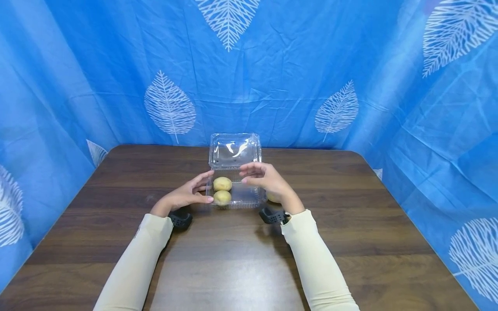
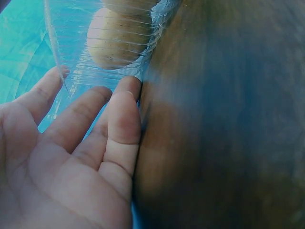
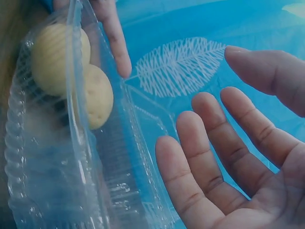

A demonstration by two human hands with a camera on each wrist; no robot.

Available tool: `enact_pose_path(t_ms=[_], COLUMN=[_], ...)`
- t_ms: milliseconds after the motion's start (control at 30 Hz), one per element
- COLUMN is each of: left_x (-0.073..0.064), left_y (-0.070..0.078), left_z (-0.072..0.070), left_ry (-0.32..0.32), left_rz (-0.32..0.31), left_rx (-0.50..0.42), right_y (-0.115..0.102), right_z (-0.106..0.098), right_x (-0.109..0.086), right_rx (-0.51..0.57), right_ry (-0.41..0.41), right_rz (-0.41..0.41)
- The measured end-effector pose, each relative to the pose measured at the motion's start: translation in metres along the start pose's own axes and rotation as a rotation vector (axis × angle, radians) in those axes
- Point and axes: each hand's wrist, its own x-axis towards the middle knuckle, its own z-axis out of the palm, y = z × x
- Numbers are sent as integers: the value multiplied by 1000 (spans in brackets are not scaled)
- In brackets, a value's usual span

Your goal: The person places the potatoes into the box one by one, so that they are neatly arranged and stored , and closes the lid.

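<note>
A clear plastic clamshell box (image 1: 245, 198) sits on the table with its lid (image 1: 233, 151) raised at the back. Two yellow potatoes (image 1: 222, 184) lie one behind the other in its left half. My left hand (image 1: 188, 192) spans the box's left side, thumb at the front corner, fingertips along the ribbed wall (image 2: 109, 74). Over the right part of the box is my right hand (image 1: 268, 179), its fingers spread and holding nothing; in the right wrist view these fingers (image 3: 190, 138) are apart from the rim. Another potato (image 1: 272, 198) shows partly behind the right wrist.
The brown wooden table (image 1: 218, 259) extends around the box on all sides. A blue curtain (image 1: 272, 86) with white leaf prints hangs behind and along both sides. Each wrist wears a black camera band (image 1: 180, 219).
</note>
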Motion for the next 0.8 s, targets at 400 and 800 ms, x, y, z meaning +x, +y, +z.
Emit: enact_pose_path(t_ms=[400, 800], left_x=[-1, 1], left_y=[-1, -2], left_z=[-1, -1], left_ry=[-4, -6], left_rz=[15, 11], left_rx=[-12, -14], right_y=[0, 5], right_z=[-10, -25], right_x=[-4, -6], right_rx=[-21, -30], right_ry=[57, 110], right_rz=[-11, -39])
